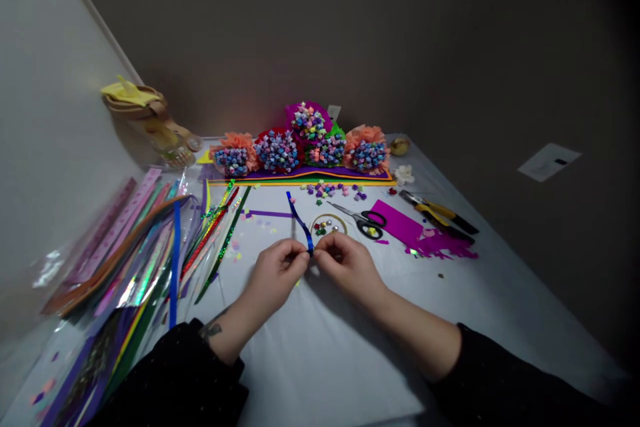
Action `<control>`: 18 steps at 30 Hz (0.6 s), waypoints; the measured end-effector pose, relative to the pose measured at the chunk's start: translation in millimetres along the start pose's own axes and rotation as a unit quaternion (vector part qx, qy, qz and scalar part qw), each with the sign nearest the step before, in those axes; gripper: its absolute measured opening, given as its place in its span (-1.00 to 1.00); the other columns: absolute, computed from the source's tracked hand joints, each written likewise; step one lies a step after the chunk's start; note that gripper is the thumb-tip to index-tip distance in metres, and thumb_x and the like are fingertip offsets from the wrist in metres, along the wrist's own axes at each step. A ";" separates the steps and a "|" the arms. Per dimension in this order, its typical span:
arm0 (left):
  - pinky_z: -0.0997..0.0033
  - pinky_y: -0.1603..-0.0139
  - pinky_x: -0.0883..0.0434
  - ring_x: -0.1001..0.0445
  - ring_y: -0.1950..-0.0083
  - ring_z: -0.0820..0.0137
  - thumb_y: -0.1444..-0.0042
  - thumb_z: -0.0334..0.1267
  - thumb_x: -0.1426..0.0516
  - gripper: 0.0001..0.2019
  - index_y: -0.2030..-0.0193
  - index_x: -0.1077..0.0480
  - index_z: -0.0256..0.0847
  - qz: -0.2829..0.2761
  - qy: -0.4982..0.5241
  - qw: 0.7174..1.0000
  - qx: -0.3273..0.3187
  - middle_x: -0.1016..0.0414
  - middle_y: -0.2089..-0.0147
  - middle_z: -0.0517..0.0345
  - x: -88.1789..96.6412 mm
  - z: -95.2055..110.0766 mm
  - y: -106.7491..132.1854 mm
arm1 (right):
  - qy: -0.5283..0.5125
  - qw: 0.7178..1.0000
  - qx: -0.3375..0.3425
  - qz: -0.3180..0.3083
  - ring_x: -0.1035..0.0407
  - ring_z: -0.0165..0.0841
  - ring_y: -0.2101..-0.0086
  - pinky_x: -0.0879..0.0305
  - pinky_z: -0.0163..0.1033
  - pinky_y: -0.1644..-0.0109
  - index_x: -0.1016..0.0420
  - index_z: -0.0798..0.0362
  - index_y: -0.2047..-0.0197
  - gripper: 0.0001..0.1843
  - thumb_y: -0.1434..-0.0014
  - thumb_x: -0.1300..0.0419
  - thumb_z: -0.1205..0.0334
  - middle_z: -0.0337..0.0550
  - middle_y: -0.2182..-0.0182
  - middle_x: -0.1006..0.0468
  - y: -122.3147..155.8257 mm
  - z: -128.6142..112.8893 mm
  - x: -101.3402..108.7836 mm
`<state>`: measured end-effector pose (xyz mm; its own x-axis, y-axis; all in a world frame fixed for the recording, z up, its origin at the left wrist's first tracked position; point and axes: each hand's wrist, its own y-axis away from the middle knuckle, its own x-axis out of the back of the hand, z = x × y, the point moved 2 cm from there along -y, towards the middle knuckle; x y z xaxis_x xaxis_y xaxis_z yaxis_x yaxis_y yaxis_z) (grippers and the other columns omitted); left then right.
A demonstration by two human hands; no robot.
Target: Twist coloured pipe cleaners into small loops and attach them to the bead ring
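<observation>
On the table (pixel 325 347), strips (pixel 127 240) lie left of the hands (pixel 276 270) (pixel 353 270), pliers (pixel 436 213) right, bouquets (pixel 277 150) behind (scissors (pixel 357 217) in front of these)

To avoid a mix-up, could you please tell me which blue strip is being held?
The curved blue strip at centre: left hand and right hand pinch its lower end. The other blue strip lies further left.

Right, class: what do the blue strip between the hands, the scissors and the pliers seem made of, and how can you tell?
Blue strip: probably paper or thin plastic, faintly shiny; it is flat and curves easily.
Scissors: likely steel blades, grey and smooth; solid black handles suggest plastic.
Pliers: dark head, probably metal; yellow-and-black grips could be plastic or rubber.
</observation>
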<state>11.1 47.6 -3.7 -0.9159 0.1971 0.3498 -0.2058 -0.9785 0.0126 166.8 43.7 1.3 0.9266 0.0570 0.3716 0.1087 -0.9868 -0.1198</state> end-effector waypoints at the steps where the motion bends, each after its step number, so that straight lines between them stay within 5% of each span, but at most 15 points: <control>1: 0.45 0.40 -0.34 -0.38 0.41 0.39 -0.04 -0.21 -0.08 -0.88 0.42 -0.39 -0.17 0.006 -0.005 1.000 -0.006 -0.41 0.45 0.17 0.5 1.1 0.4 | 0.030 0.998 0.040 0.026 -0.30 -0.43 0.48 -0.24 -0.34 0.40 -0.40 0.07 0.42 -0.93 -0.08 -0.12 0.29 -0.23 0.50 -0.43 1.8 -2.9 2.6; 4: 0.48 0.41 -0.32 -0.37 0.41 0.42 -0.05 -0.28 -0.08 -0.90 0.42 -0.40 -0.19 0.017 -0.031 0.999 -0.033 -0.41 0.44 0.18 2.2 5.4 2.3 | 0.089 0.980 0.162 0.067 -0.35 -0.41 0.44 -0.29 -0.32 0.35 -0.45 0.05 0.35 -0.90 -0.14 -0.11 0.34 -0.19 0.47 -0.48 7.1 -11.5 7.9; 7: 0.50 0.39 -0.31 -0.37 0.41 0.46 -0.07 -0.34 -0.08 -0.90 0.40 -0.41 -0.22 0.016 -0.057 0.996 -0.072 -0.41 0.43 0.21 3.2 9.0 4.8 | 0.107 0.968 0.216 0.067 -0.39 -0.40 0.44 -0.31 -0.31 0.34 -0.47 0.05 0.33 -0.89 -0.15 -0.12 0.38 -0.19 0.48 -0.52 9.5 -15.0 9.0; 18: 0.49 0.35 -0.31 -0.38 0.37 0.48 -0.09 -0.41 -0.12 -0.91 0.40 -0.43 -0.22 0.007 -0.077 0.990 -0.116 -0.43 0.42 0.22 4.5 10.8 4.5 | 0.115 0.978 0.171 0.029 -0.40 -0.40 0.43 -0.31 -0.30 0.33 -0.48 0.05 0.33 -0.91 -0.13 -0.15 0.37 -0.19 0.47 -0.53 10.5 -12.0 7.7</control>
<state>9.8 43.5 8.0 -0.8598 0.1550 0.4865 -0.2837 -0.9372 -0.2027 170.7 32.0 14.0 0.8340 -0.0711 0.5472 0.2096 -0.8765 -0.4333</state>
